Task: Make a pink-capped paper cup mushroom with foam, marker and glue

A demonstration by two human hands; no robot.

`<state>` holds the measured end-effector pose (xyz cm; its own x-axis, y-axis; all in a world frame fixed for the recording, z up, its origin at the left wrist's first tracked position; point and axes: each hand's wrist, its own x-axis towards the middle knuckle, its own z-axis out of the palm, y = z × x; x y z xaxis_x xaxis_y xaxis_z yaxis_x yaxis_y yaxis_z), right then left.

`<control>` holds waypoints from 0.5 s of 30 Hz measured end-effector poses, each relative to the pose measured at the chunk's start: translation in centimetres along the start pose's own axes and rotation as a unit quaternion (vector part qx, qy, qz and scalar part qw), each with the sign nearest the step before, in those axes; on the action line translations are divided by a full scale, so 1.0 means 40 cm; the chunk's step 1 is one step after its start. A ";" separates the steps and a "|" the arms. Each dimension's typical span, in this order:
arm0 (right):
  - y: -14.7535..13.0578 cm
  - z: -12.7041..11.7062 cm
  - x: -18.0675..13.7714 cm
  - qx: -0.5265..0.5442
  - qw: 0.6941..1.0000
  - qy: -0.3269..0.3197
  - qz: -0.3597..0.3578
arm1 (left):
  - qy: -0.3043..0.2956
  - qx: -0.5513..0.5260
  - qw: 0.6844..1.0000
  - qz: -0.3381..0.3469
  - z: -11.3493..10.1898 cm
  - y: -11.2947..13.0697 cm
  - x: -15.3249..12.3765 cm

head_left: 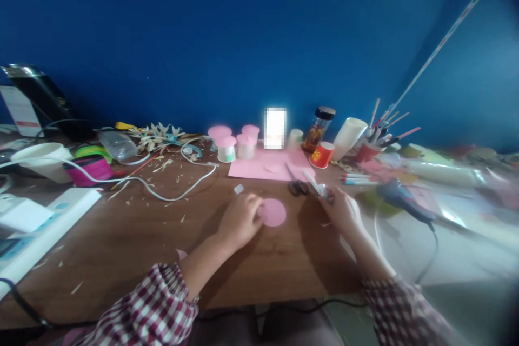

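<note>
My left hand (pixel 242 220) pinches the left edge of a pink paper circle (pixel 274 212) between thumb and fingers, just above the brown table. My right hand (pixel 343 210) is closed on a slim white tube-like object (pixel 312 181) that points up and to the left; its exact kind is blurred. Black-handled scissors (pixel 298 186) lie just left of that hand. Behind them is a pink paper sheet (pixel 247 169) with a loose pink piece on it. A small translucent cap-like piece (pixel 239 188) rests beyond my left hand.
Small white cups (pixel 226 153) topped with pink discs stand at the back, near a glowing phone-shaped screen (pixel 274 128). A red cup (pixel 321 155) and jar (pixel 320 128) are to its right. A white cable (pixel 170 198) and power strip (pixel 44 232) occupy the left; a glue gun (pixel 405 203) lies right.
</note>
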<state>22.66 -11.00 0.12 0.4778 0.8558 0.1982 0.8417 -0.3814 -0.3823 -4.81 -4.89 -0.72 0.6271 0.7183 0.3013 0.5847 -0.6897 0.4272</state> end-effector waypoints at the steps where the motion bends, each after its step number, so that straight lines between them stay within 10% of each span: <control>1: 0.004 -0.003 0.006 -0.020 1.000 -0.007 0.001 | 0.005 0.017 1.000 -0.021 -0.001 0.003 0.002; 9: -0.050 -0.012 -0.029 0.006 0.993 0.076 -0.092 | -0.045 -0.040 0.995 -0.085 -0.002 0.023 0.029; 15: -0.148 0.019 -0.063 0.310 0.939 -0.123 -0.079 | 0.007 -0.345 0.925 -0.160 0.009 0.007 0.044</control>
<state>16.27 -10.64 1.21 0.2216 0.9688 0.1110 0.5528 -0.0311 -0.8327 -3.33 -3.86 -0.38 0.4689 0.8801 0.0745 0.2692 -0.2228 0.9370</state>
